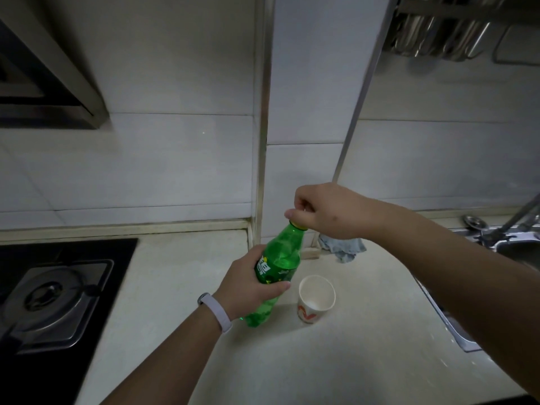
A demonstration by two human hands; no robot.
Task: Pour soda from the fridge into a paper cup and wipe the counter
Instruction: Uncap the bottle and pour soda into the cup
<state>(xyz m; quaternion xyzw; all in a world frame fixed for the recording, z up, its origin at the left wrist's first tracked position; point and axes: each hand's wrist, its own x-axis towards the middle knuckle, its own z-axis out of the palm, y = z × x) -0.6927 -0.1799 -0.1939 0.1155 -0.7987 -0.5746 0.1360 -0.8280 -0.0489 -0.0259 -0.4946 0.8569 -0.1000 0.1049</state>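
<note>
Head view. The work surface is a pale cream stone table (336,361) that runs along a wall of large white tiles (175,159); a vertical metal trim strip (263,127) marks a step in the wall at the table's back edge. At the table's left edge sits a black glass gas hob (58,302) with a round steel burner (46,293), and the dark underside of an extractor hood (43,83) hangs above it. At the table's right edge lies a stainless steel sink (514,249) with a chrome tap (523,211). A rack of hanging steel utensils (438,33) occupies the top right.

The green plastic soda bottle (277,267) is held above the middle of the table. Its long axis is tilted: the neck points up and toward the back edge, the base toward the front and left. The left hand (251,285) wraps its grip around the bottle's labelled midsection; a pale wristband (214,311) sits on that wrist. The right hand (324,211) closes its grip over the yellow screw cap (298,228), fingers curled on top.

A white paper cup with a red mark (315,299) stands upright, mouth open, just beside the bottle on its right. A crumpled grey-blue cloth (344,248) lies at the back edge against the wall.
</note>
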